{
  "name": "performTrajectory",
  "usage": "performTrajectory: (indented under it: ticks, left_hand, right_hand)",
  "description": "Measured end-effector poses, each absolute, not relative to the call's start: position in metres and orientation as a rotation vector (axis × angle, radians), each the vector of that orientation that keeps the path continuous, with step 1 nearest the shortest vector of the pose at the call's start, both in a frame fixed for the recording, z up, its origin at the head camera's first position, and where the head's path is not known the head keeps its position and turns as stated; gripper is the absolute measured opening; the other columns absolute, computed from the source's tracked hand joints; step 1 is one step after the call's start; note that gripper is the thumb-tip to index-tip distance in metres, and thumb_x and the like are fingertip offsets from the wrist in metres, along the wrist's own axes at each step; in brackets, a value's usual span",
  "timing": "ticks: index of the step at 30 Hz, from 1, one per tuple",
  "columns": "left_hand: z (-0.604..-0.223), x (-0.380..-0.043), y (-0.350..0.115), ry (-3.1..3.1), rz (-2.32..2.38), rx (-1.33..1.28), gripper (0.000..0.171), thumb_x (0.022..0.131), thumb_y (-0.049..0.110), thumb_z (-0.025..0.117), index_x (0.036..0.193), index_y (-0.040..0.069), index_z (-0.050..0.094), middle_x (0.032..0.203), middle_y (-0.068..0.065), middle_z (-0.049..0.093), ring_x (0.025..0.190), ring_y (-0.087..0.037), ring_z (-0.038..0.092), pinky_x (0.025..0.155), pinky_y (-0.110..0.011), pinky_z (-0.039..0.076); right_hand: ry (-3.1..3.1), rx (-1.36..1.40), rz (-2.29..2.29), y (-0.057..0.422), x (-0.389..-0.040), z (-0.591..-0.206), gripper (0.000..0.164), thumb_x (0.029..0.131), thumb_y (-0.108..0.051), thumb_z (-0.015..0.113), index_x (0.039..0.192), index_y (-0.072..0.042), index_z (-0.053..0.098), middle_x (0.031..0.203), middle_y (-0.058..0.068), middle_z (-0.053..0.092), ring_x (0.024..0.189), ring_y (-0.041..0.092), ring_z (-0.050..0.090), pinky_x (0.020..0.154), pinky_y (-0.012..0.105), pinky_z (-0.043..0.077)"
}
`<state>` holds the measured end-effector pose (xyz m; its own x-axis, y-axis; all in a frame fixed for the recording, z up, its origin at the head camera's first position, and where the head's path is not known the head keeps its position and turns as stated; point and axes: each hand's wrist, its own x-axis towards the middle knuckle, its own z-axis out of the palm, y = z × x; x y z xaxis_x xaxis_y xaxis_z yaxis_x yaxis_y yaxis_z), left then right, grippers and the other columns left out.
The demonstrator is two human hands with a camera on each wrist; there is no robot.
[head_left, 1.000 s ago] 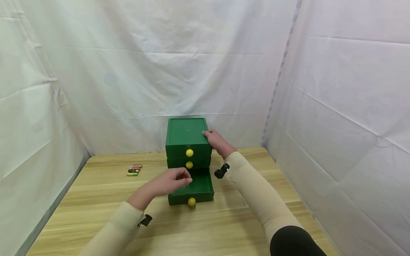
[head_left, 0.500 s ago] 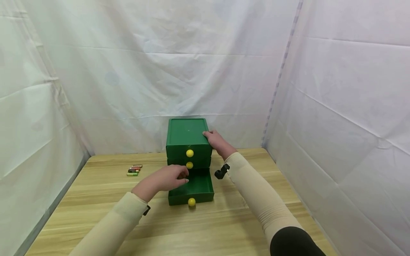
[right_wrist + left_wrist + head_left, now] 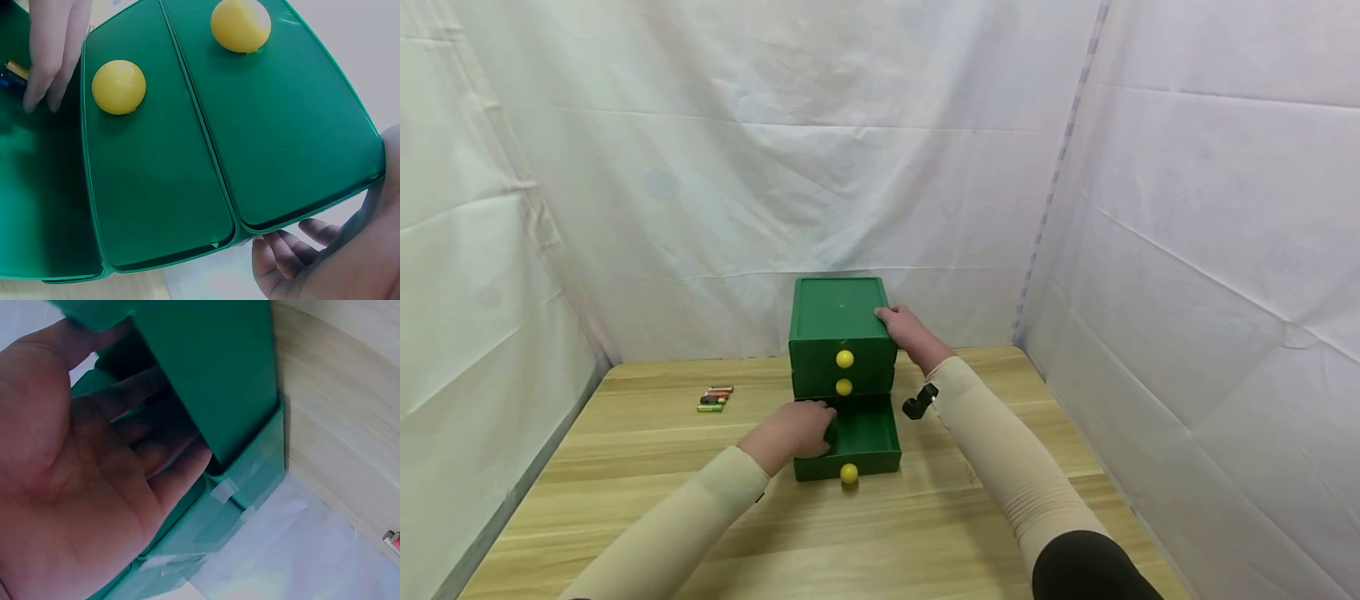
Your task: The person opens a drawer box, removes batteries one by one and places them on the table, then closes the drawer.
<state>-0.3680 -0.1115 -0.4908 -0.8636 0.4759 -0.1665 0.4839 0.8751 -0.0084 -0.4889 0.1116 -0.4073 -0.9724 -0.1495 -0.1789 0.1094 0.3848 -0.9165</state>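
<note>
A green drawer cabinet (image 3: 838, 307) with yellow knobs stands at mid table, its bottom drawer (image 3: 876, 463) pulled out. My left hand (image 3: 793, 429) dips into that drawer from the left, fingers reaching down and slightly bent. A dark battery with a gold end (image 3: 17, 70) lies beside the left fingers (image 3: 45, 72) in the right wrist view. The left thumb tip is hidden behind the drawer's edge in the left wrist view. My right hand (image 3: 917, 335) holds the cabinet's right side, thumb on the top edge and fingers bent along the side wall.
Several small batteries (image 3: 711, 408) lie together on the wooden table (image 3: 647, 467), left of the cabinet. The upper and middle drawers are pushed in, with round knobs (image 3: 844, 359) facing me. White cloth (image 3: 850, 183) hangs behind and on both sides.
My left hand pulls back a little to the left, then lowers into the open drawer, its palm turning downward. The right hand and cabinet stay in place.
</note>
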Motion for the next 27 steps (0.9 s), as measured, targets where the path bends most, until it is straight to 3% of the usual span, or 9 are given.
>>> performTrajectory:
  ticks: [6, 15, 21, 27]
  left_hand:
    - [-0.497, -0.366, -0.104, 2.948, -0.251, 0.710, 0.047, 0.091, 0.033, 0.073, 0.130, 0.008, 0.065, 0.120, -0.011, 0.065, 0.114, -0.030, 0.061, 0.097, -0.047, 0.050]
    - [-0.501, -0.372, -0.098, 2.924, -0.354, 0.708, 0.037, 0.094, 0.028, 0.069, 0.127, 0.010, 0.067, 0.111, -0.009, 0.067, 0.104, -0.026, 0.063, 0.093, -0.045, 0.052]
    - [-0.501, -0.371, -0.097, 2.943, -0.371, 0.735, 0.019, 0.097, 0.021, 0.067, 0.113, 0.011, 0.070, 0.098, -0.008, 0.066, 0.093, -0.026, 0.064, 0.088, -0.046, 0.054]
    - [-0.498, -0.372, -0.094, 2.932, -0.391, 0.706, 0.012, 0.098, 0.021, 0.067, 0.099, 0.010, 0.069, 0.085, -0.006, 0.064, 0.081, -0.022, 0.062, 0.082, -0.044, 0.055]
  right_hand:
    - [2.415, -0.036, -1.613, 0.111, -0.490, -0.408, 0.075, 0.104, -0.052, 0.046, 0.156, -0.003, 0.025, 0.149, 0.019, 0.041, 0.133, 0.035, 0.047, 0.109, 0.051, 0.040]
    - [2.422, -0.037, -1.608, 0.111, -0.490, -0.408, 0.074, 0.104, -0.053, 0.045, 0.155, -0.003, 0.025, 0.149, 0.020, 0.041, 0.133, 0.035, 0.047, 0.110, 0.051, 0.040]
    - [2.419, -0.037, -1.607, 0.111, -0.490, -0.409, 0.074, 0.104, -0.053, 0.045, 0.155, -0.003, 0.025, 0.149, 0.020, 0.040, 0.134, 0.035, 0.047, 0.109, 0.050, 0.040]
    - [2.419, -0.032, -1.607, 0.110, -0.491, -0.409, 0.074, 0.104, -0.052, 0.045, 0.156, -0.003, 0.024, 0.150, 0.019, 0.040, 0.133, 0.034, 0.047, 0.109, 0.050, 0.040]
